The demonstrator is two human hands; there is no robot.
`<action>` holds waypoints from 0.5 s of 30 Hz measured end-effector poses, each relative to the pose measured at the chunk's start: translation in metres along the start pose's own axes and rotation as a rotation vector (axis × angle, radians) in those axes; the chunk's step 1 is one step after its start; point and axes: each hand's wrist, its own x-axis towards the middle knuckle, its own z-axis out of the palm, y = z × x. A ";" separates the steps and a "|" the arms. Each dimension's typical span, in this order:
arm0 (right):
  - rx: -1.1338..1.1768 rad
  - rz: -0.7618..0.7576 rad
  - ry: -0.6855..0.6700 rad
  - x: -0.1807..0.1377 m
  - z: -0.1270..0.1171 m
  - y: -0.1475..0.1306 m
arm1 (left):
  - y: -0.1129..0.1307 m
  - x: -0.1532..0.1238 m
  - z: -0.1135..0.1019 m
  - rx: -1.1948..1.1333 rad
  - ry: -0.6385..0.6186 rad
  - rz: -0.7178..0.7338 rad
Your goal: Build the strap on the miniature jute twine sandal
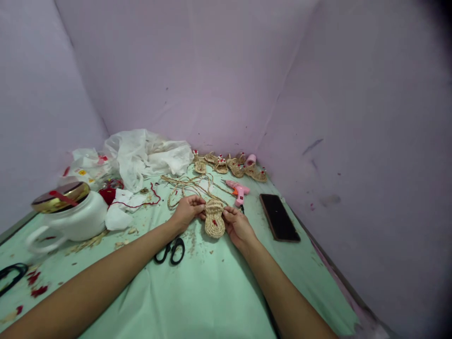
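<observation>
A small slipper of coiled straw rope [214, 223], with a strap across its far end and a red spot on its sole, is held between both hands. My left hand [187, 213] pinches the strap's left side. On the right side, my right hand [239, 227] grips the edge with thumb and finger. Loose braided rope [192, 182] lies in loops just beyond the slipper. Past my right hand rests a pink glue gun [240, 189]. Black-handled scissors [173, 252] lie partly hidden under my left forearm.
Several small straw slippers [235, 167] with beads line the back wall. Right of my hands is a phone [280, 218]. On the left stand a white pot [79, 219] with a gold disc on top, a crumpled plastic bag [148, 153] and red yarn [155, 195].
</observation>
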 end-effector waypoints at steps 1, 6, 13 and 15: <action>0.003 0.001 0.002 0.000 0.000 0.000 | 0.000 0.001 0.000 -0.001 -0.003 0.000; 0.017 0.004 0.009 0.002 -0.002 0.001 | -0.002 0.002 -0.001 -0.004 -0.018 -0.002; 0.008 0.016 0.015 0.004 -0.004 0.003 | -0.003 0.003 0.001 -0.006 -0.008 -0.016; 0.007 0.020 0.017 0.003 -0.003 0.003 | -0.004 0.003 0.001 -0.004 -0.003 -0.018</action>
